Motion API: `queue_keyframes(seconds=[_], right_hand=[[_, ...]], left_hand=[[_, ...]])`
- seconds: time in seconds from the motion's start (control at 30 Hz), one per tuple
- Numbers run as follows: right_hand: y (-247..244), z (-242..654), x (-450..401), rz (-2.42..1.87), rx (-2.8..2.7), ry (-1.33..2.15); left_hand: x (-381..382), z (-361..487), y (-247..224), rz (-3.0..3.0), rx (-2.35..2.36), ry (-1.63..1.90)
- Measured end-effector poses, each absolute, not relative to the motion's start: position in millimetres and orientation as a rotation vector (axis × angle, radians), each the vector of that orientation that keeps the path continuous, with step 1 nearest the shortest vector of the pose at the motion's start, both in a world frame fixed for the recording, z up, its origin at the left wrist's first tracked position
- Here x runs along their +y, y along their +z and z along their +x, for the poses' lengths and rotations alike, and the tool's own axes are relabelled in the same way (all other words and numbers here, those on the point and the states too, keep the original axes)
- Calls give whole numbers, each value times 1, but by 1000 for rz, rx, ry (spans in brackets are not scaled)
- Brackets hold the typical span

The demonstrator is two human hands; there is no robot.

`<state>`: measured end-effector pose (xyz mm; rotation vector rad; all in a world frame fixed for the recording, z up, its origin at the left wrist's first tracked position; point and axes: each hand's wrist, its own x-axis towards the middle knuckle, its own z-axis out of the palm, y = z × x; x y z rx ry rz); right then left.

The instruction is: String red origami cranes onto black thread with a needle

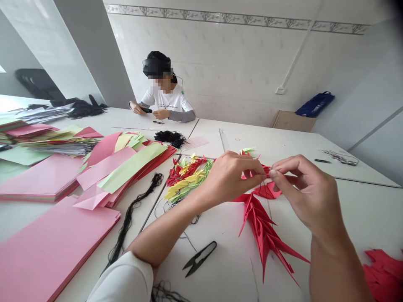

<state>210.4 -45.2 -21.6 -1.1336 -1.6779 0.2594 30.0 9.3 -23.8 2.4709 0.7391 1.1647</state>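
Red origami cranes (264, 226) lead the picture, a spiky strand of them lying on the white worktop (362, 218) at 4 o'clock from the middle of the view, with its upper end right under the hands!

Across the worktop at 12 o'clock sits a co-worker (166, 98) in a white T-shirt and head-worn camera, with a small black object in both hands. Over at 2 o'clock, a blue bag (315, 104) rests on a cardboard box (292, 121). Big stacks of pink paper sheets (47, 251) fill 8 o'clock, with strips of pink, green and red paper (126, 165) piled around 10 o'clock.

Now to the action, dead centre! The left hand (229, 180) has a tight grip, fingers curled closed around red paper at the top of the strand. The right hand (305, 197) meets it, thumb and forefinger pinched shut on what looks like a fine needle (267, 168), almost too thin to make out.

Just left of the hands, a heap of red, yellow and green cranes (185, 178) lies beside a tangled black thread (135, 214). At 6 o'clock, black-handled thread snips (200, 259) sit untouched, well clear of both hands!
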Motion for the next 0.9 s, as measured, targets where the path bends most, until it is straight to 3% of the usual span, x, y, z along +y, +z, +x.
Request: queue_keyframes(seconds=[0.9], right_hand=[[-18, 210, -44, -1008, -1616, 403]], left_hand=[[2, 30, -15, 2476, 813, 1221]])
